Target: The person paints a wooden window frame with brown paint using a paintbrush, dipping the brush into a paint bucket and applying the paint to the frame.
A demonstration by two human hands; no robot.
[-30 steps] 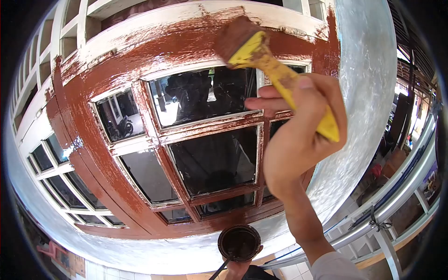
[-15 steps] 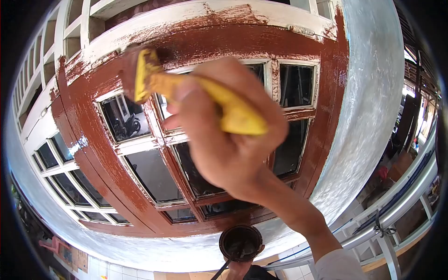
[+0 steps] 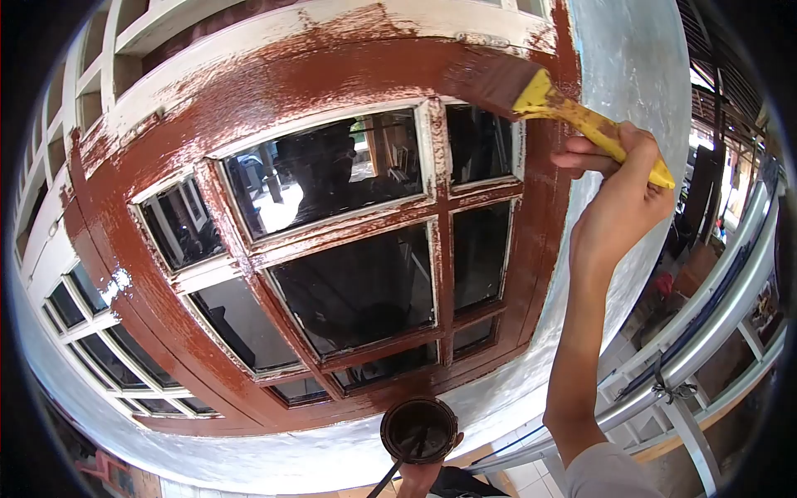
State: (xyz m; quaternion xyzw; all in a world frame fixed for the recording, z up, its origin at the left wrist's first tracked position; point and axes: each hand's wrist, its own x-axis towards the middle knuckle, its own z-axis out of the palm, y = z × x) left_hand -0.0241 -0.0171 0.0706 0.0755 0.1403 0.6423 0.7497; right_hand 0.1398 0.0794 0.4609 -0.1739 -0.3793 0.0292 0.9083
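Observation:
My right hand [image 3: 618, 187] is closed round the yellow handle of a paintbrush [image 3: 573, 112], whose brown-coated bristles lie against the top rail of the window frame [image 3: 365, 75], near its right end. Reddish-brown paint covers much of this frame; white still shows along the glazing bars and the upper edge. Low in the view, my left hand [image 3: 422, 477] holds a paint can [image 3: 419, 430] from below. Dark brown paint is in the can, and a thin dark stick or handle leans out over its rim. Most of the left fingers are hidden beneath the can.
A pale blue-grey wall [image 3: 631, 58] borders the window on the right. Metal ladder rails [image 3: 706, 357] slant across the lower right. White lattice openings [image 3: 91, 75] are at upper left, above another white-barred window [image 3: 108, 340]. A red-pink object [image 3: 104, 469] sits at lower left.
My right hand has carried the paintbrush rightward along the top rail, from its left part to near the right end. The left hand still holds the can, almost in place.

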